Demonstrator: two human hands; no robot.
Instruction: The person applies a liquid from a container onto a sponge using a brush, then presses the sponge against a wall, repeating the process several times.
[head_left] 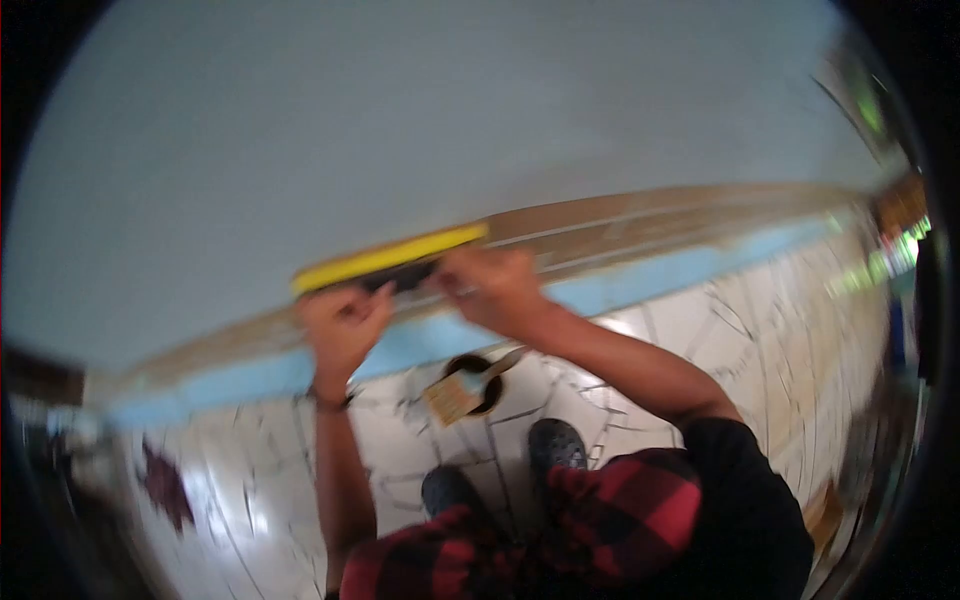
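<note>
A long, straight tool with a yellow edge (395,257) and a dark body lies along the lower part of the pale blue-grey wall (450,120). Its exact kind is not clear. At its left end, my left hand (345,322) is closed on the dark side, thumb upward. My right hand (492,288) is closed near its other end, a little blurred. Behind the tool runs a brown band (600,222) on the wall, with a light blue strip (660,280) below it. Fingers hide parts of the dark body.
Near my feet, a wide paintbrush (452,398) lies across a dark round pot (490,402) on the cracked-pattern tile floor (690,350). A dark red cloth-like thing (166,487) is on the floor at left. Blurred items line the right edge.
</note>
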